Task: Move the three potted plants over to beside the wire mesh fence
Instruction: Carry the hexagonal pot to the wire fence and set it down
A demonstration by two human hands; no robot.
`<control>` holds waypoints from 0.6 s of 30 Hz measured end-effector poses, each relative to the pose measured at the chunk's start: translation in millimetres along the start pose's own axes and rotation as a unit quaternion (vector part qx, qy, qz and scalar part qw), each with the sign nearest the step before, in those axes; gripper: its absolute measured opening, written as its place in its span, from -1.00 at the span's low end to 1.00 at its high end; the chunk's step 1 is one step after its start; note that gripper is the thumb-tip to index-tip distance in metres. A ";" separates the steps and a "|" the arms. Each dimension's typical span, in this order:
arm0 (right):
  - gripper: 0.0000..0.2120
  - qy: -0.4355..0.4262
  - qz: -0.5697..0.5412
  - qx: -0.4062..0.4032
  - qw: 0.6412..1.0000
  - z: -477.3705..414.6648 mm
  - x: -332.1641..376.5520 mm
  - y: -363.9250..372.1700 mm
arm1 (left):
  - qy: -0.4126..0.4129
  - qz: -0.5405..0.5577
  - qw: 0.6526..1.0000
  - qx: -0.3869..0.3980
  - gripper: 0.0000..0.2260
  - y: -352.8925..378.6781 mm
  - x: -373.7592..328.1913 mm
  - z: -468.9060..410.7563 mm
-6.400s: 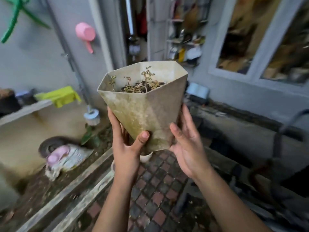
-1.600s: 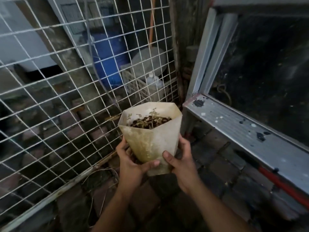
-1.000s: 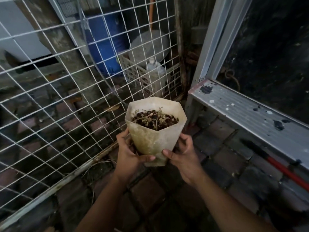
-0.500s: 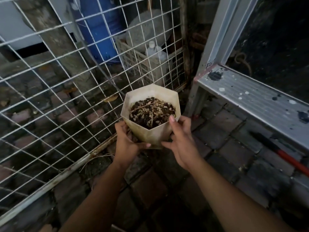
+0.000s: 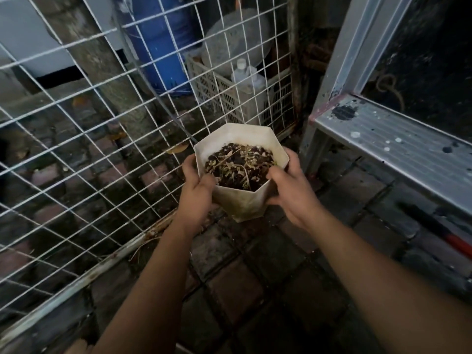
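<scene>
Both hands are on one pot (image 5: 242, 203) here, a pale, stained, angular-sided thing with a faceted rim, full of dark soil and some dried-out straggly plant bits (image 5: 241, 164). The left hand (image 5: 198, 192) wraps the left side with its fingers curled round the wall and the thumb coming up over the rim edge, so it's closed around the pot, not spread. The right hand (image 5: 291, 190) does the same on the right side, thumb over the rim, fingers behind and below. The pot is tipped a little toward the camera, so you look straight down into the soil.

The pot sits low over the brick paving (image 5: 255, 277), just beside the bottom rail of the wire mesh fence (image 5: 84, 139), which runs diagonally along the left. I can't tell if the base is actually touching the bricks or just above them, since the underside is in shadow.

Behind the mesh there's a blue barrel (image 5: 163, 44), a rough concrete post (image 5: 102, 62), and a plastic crate (image 5: 229, 95) with a white bottle (image 5: 245, 77) in it. On the right is a paint-spattered metal step (image 5: 398, 144), and a red-handled tool (image 5: 457, 244) lies on the paving below it.
</scene>
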State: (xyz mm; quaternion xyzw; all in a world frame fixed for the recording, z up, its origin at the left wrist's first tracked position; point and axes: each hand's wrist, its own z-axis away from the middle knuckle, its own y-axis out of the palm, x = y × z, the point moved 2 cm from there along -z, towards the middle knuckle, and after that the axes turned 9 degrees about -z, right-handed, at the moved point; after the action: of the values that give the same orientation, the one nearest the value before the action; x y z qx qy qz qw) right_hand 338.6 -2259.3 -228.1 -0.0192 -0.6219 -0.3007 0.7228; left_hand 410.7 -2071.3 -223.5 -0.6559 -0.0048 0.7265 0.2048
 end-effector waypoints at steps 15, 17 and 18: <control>-0.28 -0.063 0.115 -0.088 0.987 -2.1 11.4 20.4 | 0.101 -0.080 0.988 -0.079 -0.35 23.9 -18.5 12.8; -0.13 -0.081 0.110 -0.111 0.984 15.6 -0.1 28.1 | 0.121 -0.116 0.983 -0.071 -0.44 19.9 -13.3 10.9; -0.12 -0.094 0.112 -0.116 0.982 20.5 -3.6 30.0 | 0.119 -0.110 0.985 -0.066 -0.45 17.9 -10.1 8.6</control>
State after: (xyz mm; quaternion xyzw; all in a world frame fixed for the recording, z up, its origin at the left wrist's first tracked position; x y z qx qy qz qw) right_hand 333.9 -2225.1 -216.3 -0.2007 -0.6422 -0.2842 0.6830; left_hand 397.8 -2088.5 -217.6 -0.7451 -0.1010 0.6145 0.2389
